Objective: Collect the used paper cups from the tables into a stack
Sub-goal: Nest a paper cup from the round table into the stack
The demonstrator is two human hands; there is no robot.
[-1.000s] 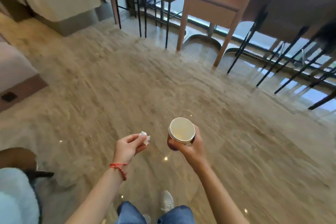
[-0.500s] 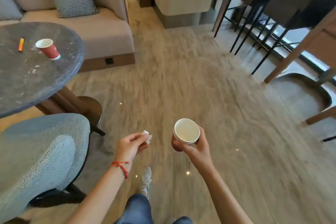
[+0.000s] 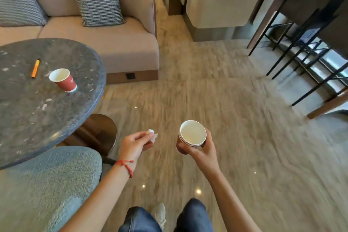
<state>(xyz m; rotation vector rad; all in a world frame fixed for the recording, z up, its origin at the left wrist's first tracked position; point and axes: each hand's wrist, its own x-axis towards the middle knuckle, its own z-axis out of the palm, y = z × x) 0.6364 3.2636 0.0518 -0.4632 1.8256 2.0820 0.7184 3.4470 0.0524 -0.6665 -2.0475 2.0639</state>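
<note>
Over a glossy beige marble-patterned floor [image 3: 216,90], seen from a head-worn camera looking down, a person stands with both bare forearms stretched forward. Their right hand [image 3: 202,149] is wrapped around a stack of nested red paper cups [image 3: 192,136], held upright with the white inside facing the camera; several rims show one inside another. Their left hand [image 3: 134,144], with a red string bracelet [image 3: 126,165] on the wrist, pinches a small crumpled white scrap [image 3: 152,134] between thumb and fingers. To the left, a round dark speckled stone table [image 3: 37,115] holds one more red paper cup [image 3: 63,80], standing upright near its right edge, and an orange pen-like stick [image 3: 35,68] just beyond it. A blue-grey upholstered chair [image 3: 47,184] sits below the table edge, at lower left. Behind the table is a beige sofa [image 3: 116,43] with two checked cushions [image 3: 95,0]. Dark metal-legged stools [image 3: 301,43] stand at upper right. Blue jeans and a pale shoe show at the bottom.
</note>
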